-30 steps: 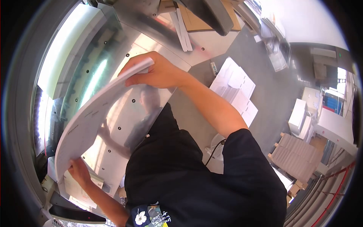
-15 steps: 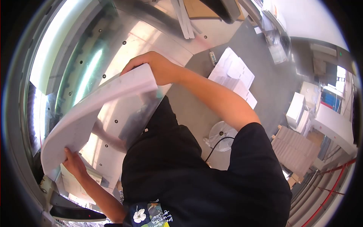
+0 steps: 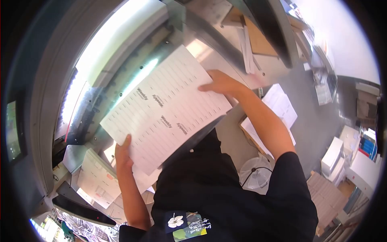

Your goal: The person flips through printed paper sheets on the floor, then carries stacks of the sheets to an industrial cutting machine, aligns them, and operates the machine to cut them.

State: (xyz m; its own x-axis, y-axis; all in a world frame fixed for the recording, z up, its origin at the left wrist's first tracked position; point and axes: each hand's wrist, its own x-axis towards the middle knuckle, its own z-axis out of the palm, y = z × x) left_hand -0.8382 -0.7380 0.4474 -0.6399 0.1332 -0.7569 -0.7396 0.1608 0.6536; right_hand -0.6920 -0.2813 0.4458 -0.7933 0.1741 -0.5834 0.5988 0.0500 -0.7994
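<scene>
A stack of white printed sheets [image 3: 167,109], marked "Weekly" in several places with ruled lines, is held flat in front of me, tilted over the metal table. My left hand [image 3: 124,155] grips its near left edge, thumb on top and fingers mostly hidden beneath. At the far right edge my right hand [image 3: 221,85] clasps the sheets, with the thumb on the printed face. Under and behind the sheets lies the shiny metal table [image 3: 209,54], dotted with small round holes.
A lit machine front [image 3: 121,44] rises beyond the table. More sheets [image 3: 96,177] lie at lower left, near paper strips [image 3: 84,226]. To the right are a paper pile [image 3: 278,105], a round fan-like object [image 3: 255,173] and stacked cardboard [image 3: 328,197].
The stack was curled and bent upward between my hands; now it lies flatter with its printed face showing. Both hands have shifted right in view, and the camera view has turned.
</scene>
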